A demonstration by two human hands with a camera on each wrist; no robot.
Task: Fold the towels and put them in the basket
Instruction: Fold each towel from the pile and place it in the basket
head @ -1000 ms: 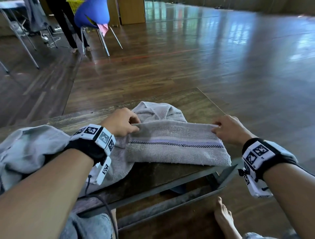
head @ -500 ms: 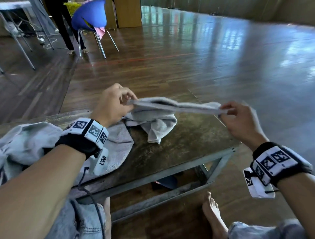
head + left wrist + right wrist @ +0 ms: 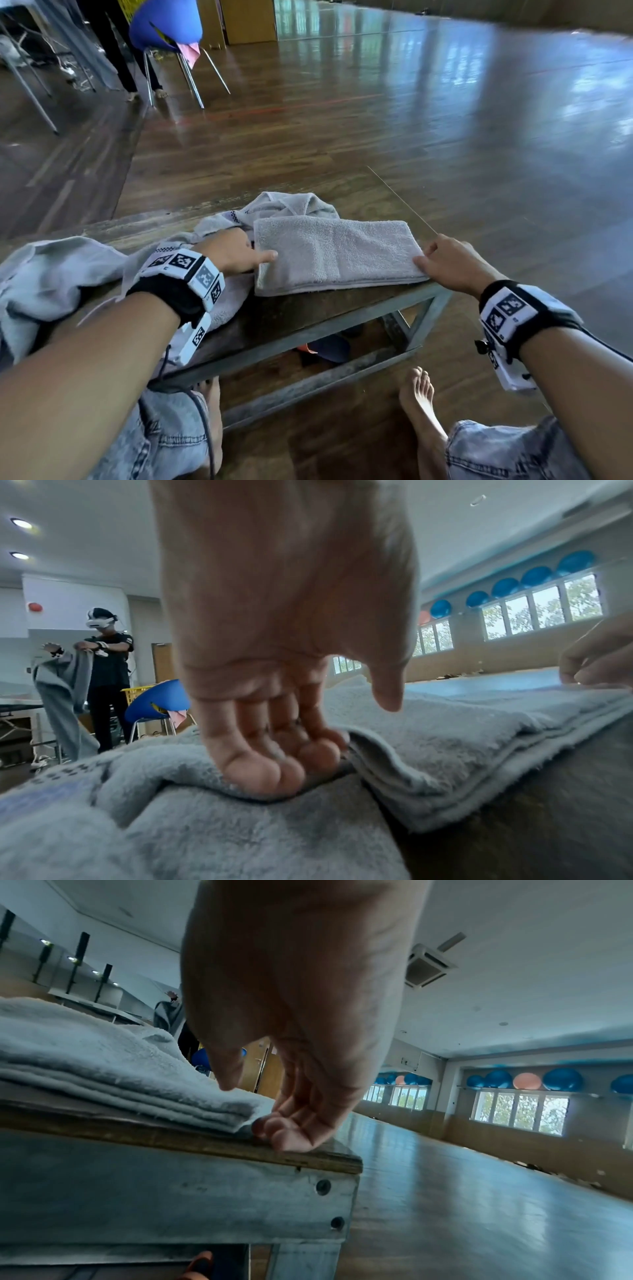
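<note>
A grey towel [image 3: 335, 255], folded into a long flat strip, lies on the low wooden table [image 3: 308, 320] near its front edge. My left hand [image 3: 246, 253] holds its left end: the thumb lies on top and the curled fingers [image 3: 301, 753] tuck in at the edge, pressing on another towel [image 3: 205, 831] below. My right hand [image 3: 442, 260] pinches the right front corner, with the thumb on top and the fingers [image 3: 277, 1131] against the corner at the tabletop. A crumpled grey towel [image 3: 294, 205] lies behind the folded one.
More pale cloth [image 3: 51, 274] is heaped at the table's left end under my left forearm. My bare feet [image 3: 418, 404] are on the wood floor by the table frame. Far off stand a blue chair [image 3: 168, 24], a yellow basket [image 3: 137, 693] and a person [image 3: 106, 669] holding a towel.
Half a second ago the towel was stretched in the air between both hands. Now it is laid flat and folded on the table, with both hands still at its ends.
</note>
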